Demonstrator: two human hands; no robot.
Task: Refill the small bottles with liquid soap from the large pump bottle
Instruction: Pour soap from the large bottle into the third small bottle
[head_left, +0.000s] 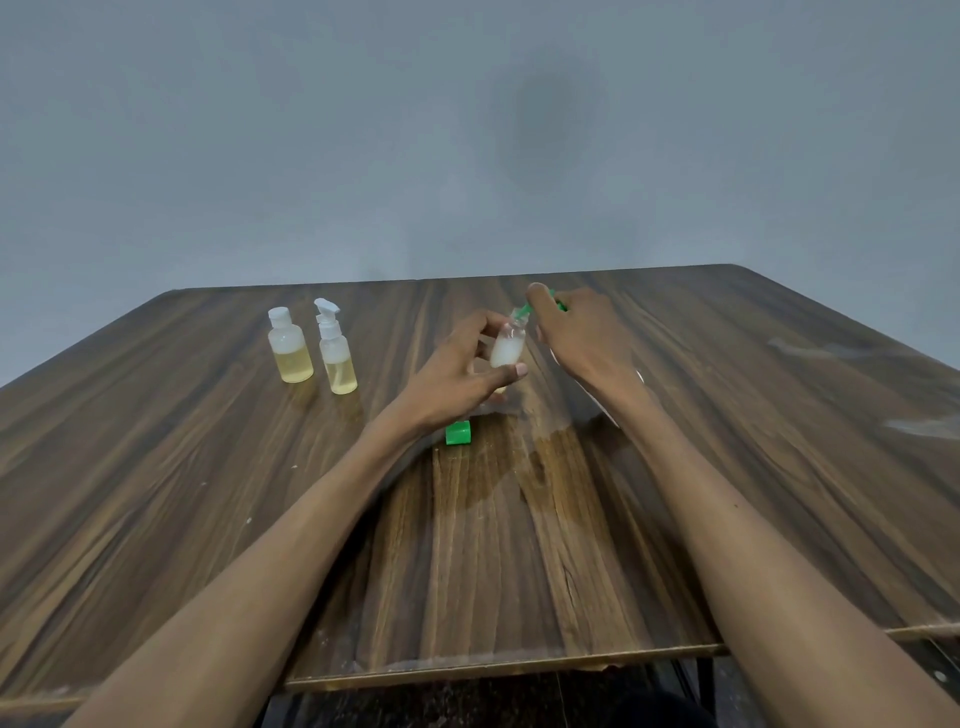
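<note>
Table (156, 467): dark wood-grain top with a grey wall behind its far edge; its near edge is chipped and pale in places.
Flip-cap bottle (289, 345): small clear bottle with a white cap, standing upright toward the far left corner, roughly half full of yellowish liquid.
Spray bottle (336, 348): small clear bottle with a white trigger head, upright just to the right of the flip-cap bottle and a little nearer the front edge, apart from it; yellowish liquid fills its lower part.
Left hand (457, 371): raised over the middle of the table, thumb and fingers clamped around a small clear bottle.
Small clear bottle (508, 345): held off the table between the two hands, slightly tilted, with pale, cloudy liquid in its lower part; its neck points up toward a green nozzle.
Green cap (458, 433): lies on the table just nearer the front edge than the left wrist, touching no bottle.
Wet patch (524, 467): shiny film spread over the wood at the middle of the table.
Green nozzle (524, 310): thin spout slanting down to the mouth of the small clear bottle.
Right hand (584, 335): fingers curled shut on the green pump top; one fingertip rests on top of it.
Large pump bottle (608, 410): mostly hidden behind the right wrist, only whitish slivers showing.
</note>
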